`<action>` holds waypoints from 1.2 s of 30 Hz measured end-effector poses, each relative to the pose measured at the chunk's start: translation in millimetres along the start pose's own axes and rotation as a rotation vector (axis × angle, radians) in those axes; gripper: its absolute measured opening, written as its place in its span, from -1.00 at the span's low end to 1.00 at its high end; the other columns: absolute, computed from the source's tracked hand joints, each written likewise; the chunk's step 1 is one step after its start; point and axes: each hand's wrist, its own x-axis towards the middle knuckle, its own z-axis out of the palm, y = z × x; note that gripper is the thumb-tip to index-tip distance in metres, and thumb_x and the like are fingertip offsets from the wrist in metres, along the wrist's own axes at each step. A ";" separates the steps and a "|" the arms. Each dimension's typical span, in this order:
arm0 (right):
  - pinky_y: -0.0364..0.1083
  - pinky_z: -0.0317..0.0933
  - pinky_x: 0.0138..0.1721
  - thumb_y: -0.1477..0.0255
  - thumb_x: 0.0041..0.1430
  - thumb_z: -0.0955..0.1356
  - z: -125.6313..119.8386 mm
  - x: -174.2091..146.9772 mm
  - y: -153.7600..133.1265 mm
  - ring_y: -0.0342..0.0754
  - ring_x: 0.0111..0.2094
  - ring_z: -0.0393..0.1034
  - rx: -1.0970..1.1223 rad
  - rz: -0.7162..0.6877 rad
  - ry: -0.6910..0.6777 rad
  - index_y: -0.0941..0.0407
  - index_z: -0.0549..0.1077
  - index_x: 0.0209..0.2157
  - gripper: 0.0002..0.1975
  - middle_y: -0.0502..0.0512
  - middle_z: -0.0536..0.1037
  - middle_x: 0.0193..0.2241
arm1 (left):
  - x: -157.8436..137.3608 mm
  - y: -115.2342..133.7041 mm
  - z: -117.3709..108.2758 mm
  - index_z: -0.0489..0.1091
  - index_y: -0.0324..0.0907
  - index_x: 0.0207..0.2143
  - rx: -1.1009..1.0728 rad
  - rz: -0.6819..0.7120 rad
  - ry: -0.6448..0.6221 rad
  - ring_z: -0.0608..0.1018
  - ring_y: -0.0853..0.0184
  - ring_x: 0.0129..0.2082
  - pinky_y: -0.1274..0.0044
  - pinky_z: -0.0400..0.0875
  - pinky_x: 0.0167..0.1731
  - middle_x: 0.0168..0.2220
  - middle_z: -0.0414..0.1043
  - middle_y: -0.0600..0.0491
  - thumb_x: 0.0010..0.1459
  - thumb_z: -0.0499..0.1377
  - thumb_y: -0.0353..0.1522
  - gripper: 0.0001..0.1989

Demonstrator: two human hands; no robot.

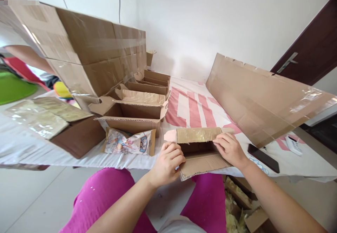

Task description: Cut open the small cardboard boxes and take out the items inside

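A small cardboard box (pixel 201 161) lies at the table's front edge with its opening facing me and a flap folded down toward my lap. A strip of tan tape covers its upper panel. My left hand (pixel 170 161) has its fingers curled over the box's left side. At the opposite side, my right hand (pixel 229 148) pinches the upper right edge between thumb and fingers. To the left of my left hand lies a printed plastic packet (pixel 130 141). Behind the packet stands an open cardboard box (pixel 131 115) with its end flaps raised.
More open boxes (pixel 151 78) line up behind, beside a tall stack of taped cartons (pixel 97 47). A cardboard panel (pixel 252 89) leans at the right. A phone (pixel 263 158) and a white device (pixel 293 145) lie there. Another person's arm (pixel 31 55) shows at far left. Cardboard pieces (pixel 240 194) lie below.
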 end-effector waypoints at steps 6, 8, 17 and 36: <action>0.00 0.28 -0.22 0.55 0.21 0.31 -1.5 6.4 -4.5 -0.02 -0.28 0.36 -0.005 0.006 0.003 0.08 0.42 -0.32 -0.91 0.09 0.49 -0.35 | -0.7 -0.6 -0.2 0.34 -0.17 -0.40 -0.032 -0.003 0.006 0.41 0.29 -0.25 0.36 0.16 -0.16 -0.44 0.43 0.07 0.01 0.06 -0.57 -0.84; 0.00 0.29 -0.22 0.54 0.21 0.31 -2.6 9.9 -5.9 -0.01 -0.28 0.36 -0.009 -0.003 -0.006 0.08 0.42 -0.32 -0.92 0.10 0.49 -0.34 | -0.4 -0.5 -0.4 0.34 -0.18 -0.41 -0.036 -0.007 0.004 0.40 0.29 -0.25 0.35 0.16 -0.16 -0.45 0.43 0.07 0.01 0.06 -0.57 -0.85; 0.03 0.31 -0.20 0.50 0.21 0.33 -1.2 25.3 -4.6 0.01 -0.25 0.38 0.038 -0.015 -0.103 0.08 0.40 -0.26 -0.94 0.10 0.52 -0.32 | -4.8 -1.5 1.8 0.37 -0.17 -0.37 -0.001 -0.008 0.010 0.42 0.24 -0.15 0.33 0.20 -0.13 -0.31 0.44 0.00 0.03 0.08 -0.55 -0.84; 0.05 0.35 -0.15 0.55 0.02 0.41 16.5 61.0 0.8 0.01 -0.19 0.40 0.234 0.256 -0.177 0.05 0.39 -0.24 -0.76 0.06 0.45 -0.25 | -2.4 -0.3 1.0 0.36 -0.14 -0.39 -0.042 -0.011 -0.034 0.43 0.25 0.01 0.20 0.06 0.21 -0.22 0.49 0.03 0.05 0.07 -0.53 -0.85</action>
